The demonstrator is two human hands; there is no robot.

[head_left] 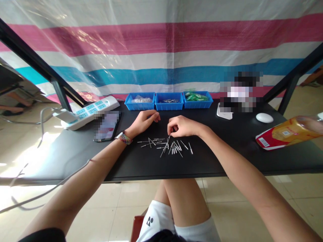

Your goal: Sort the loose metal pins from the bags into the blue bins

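Loose silver blind rivets (190, 148) lie scattered on the black table (151, 164). Over the pile, my right hand (183, 126) pinches one blind rivet (169, 137) between thumb and fingertips, its shank pointing down. My left hand (145, 121) rests just behind the left part of the pile, fingers curled in and thumb against them; whatever may be inside is hidden. Three blue bins stand in a row behind my hands: the left bin (140, 106) has a clear plastic bag, the middle bin (169, 106) has more rivets, and the right bin (198, 104) has green plastic packets.
To the left are a white power strip (93, 111) with a plugged-in adapter and a phone (107, 126). A grey cable (63, 183) crosses the left front edge. At right are a white square object (224, 112), a white oval object (264, 118) and a leaning drink bottle (285, 132).
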